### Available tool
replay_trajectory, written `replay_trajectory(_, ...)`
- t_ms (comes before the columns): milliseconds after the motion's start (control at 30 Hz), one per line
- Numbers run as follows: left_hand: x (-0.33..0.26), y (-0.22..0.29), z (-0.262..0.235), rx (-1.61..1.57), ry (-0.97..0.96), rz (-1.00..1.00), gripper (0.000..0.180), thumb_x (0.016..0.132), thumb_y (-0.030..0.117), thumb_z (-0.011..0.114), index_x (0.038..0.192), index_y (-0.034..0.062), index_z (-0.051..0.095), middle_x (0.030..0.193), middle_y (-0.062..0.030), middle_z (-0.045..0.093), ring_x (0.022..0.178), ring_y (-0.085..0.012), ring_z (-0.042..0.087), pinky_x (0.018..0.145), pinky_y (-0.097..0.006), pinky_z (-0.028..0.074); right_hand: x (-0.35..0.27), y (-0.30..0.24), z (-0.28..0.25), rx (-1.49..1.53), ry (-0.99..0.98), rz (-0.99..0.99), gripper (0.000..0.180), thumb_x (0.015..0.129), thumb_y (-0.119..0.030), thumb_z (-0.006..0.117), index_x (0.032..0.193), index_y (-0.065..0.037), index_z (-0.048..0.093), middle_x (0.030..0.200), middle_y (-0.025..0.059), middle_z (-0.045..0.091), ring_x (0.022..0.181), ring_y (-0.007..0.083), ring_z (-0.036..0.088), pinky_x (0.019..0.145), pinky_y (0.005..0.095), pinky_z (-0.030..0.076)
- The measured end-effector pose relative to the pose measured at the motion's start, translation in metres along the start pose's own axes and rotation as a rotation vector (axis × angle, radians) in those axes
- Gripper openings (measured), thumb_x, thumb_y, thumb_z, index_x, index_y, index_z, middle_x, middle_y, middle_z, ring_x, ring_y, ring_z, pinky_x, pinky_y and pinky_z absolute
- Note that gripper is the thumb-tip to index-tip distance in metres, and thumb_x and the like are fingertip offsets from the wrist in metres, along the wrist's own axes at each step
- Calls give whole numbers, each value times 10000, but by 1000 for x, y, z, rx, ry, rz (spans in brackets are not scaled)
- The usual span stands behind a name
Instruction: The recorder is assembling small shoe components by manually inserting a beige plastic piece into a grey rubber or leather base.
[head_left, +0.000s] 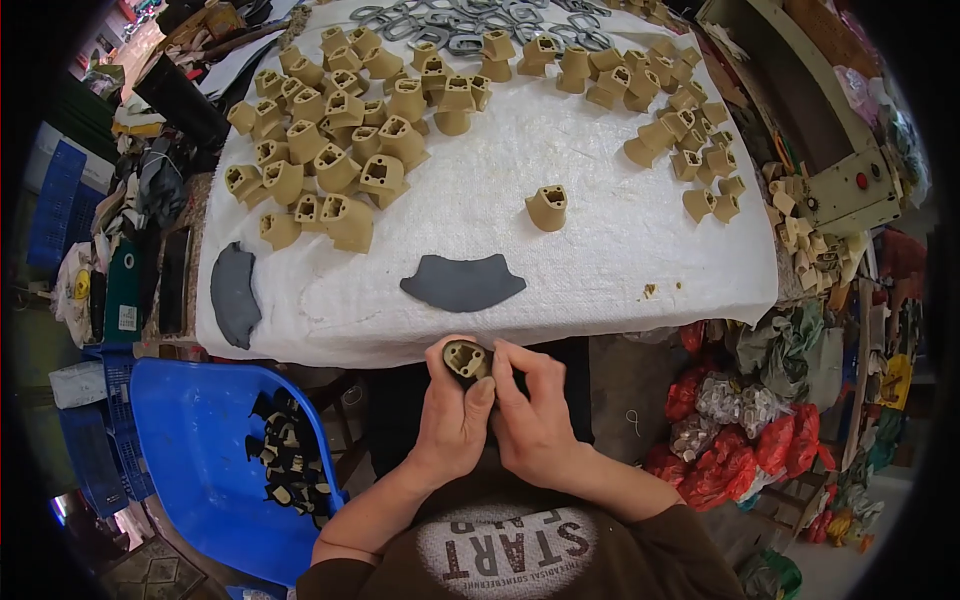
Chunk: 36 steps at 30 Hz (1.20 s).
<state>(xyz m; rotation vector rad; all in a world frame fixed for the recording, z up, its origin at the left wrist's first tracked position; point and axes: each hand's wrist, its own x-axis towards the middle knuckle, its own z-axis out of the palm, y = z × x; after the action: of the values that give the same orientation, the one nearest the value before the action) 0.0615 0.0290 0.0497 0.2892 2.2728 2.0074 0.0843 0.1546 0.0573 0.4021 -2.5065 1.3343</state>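
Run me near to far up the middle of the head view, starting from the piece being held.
Beige hollow-topped block in the left hand → wide dark gray curved cutout → lone beige block → pile of gray oval rings.

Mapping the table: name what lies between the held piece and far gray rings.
Dark gray patch, then tan pieces, on white sheeting, in the head view.
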Motion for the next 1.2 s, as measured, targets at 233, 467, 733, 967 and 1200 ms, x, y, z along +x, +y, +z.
replay_trajectory(233, -3, -15, -9, -216, -94, -69, 432, 977, 364, 361, 1226, 19, 286, 907, -57, 451, 749, -135, 438, 704, -258, 397, 18, -9, -28, -276, -234, -101, 452, 704, -31, 605, 1152, -42, 546, 1100, 102, 556, 948, 246, 531, 886, 421, 304)
replay_trajectory(467, 1, -3, -14, -460, -334, -190, 752, 932, 515, 362, 1432, 22, 93, 888, -29, 490, 717, -102, 458, 660, -212, 382, 32, 39, -46, 667, -403, 479, 415, 791, -47, 638, 1191, -35, 530, 1055, 90, 613, 955, 168, 563, 898, 307, 419)
replay_trajectory(733, -1, -10, -8, -310, -378, -144, 736, 950, 494, 314, 1437, 20, 31, 1142, -121, 478, 917, -168, 476, 794, -261, 370, 41, 41, -46, 717, -563, 405, 533, 721, -69, 731, 1208, -24, 520, 958, 64, 602, 897, 146, 559, 838, 286, 440)
replay_trajectory(967, -3, -14, -3, -203, -466, -169, 714, 960, 492, 264, 1429, 14, 19, 1170, -197, 493, 1006, -258, 540, 893, -332, 396, 33, 45, -34, 520, -438, 364, 366, 818, -124, 632, 1146, 5, 531, 768, 48, 589, 698, 120, 545, 692, 269, 464)
replay_trajectory(1200, 0, -9, -7, -349, -411, -260, 703, 950, 505, 304, 1433, 33, 111, 927, -35, 494, 701, -92, 420, 590, -216, 339, 37, 46, -32, 520, -405, 379, 291, 828, -84, 582, 1107, -2, 555, 832, 75, 598, 812, 161, 557, 757, 290, 442)
